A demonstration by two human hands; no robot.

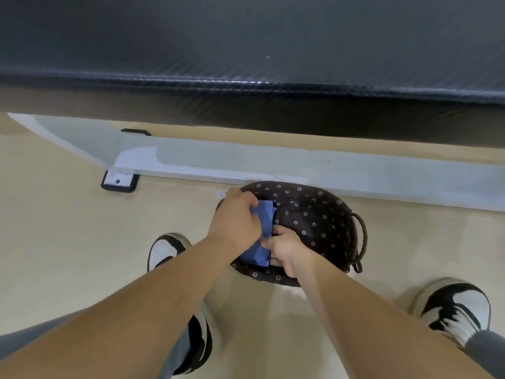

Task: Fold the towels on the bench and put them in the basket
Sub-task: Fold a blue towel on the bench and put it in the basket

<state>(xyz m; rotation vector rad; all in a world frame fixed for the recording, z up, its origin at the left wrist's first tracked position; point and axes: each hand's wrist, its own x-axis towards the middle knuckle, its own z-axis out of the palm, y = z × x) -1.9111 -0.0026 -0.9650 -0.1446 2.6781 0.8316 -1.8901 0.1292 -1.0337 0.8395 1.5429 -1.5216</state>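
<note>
Both forearms reaching down from six o'clock. Left hand (236, 221) and right hand (284, 248) clamped on folded blue towel (263, 214), pressed flat at nine o'clock inside basket (322, 214), probably saving room for more.

Bare forearms, apparently grey trousers (175, 351), and black-and-white sneakers (459, 307) with white laces.

1. towel (263, 214) is plain blue
2. basket (314, 214) lining is dark brown with little white flowers all over
3. bench (246, 36) top is black
4. shoes (459, 310) are black and white
5. floor (54, 228) is beige
</note>
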